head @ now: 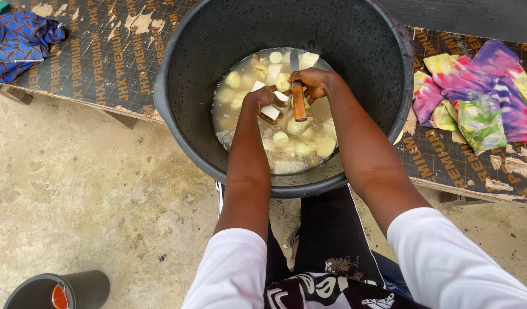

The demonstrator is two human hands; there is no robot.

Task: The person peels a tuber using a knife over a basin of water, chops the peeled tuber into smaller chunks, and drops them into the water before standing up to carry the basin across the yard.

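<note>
Looking down, we see bare concrete floor point(74, 194) left of the big black basin point(183, 68), with a small dark bucket point(57, 290) well below-left of it and a blue patterned cloth point(20, 40) far left on the printed board point(103, 63). Inside the basin, in cloudy water, our left hand point(264, 103) is closed round a white peeled chunk point(270, 111); just beside it our right hand point(310, 83) grips a wooden-handled knife point(298, 102). Right of the basin lies a tie-dye cloth point(481, 91).
</note>
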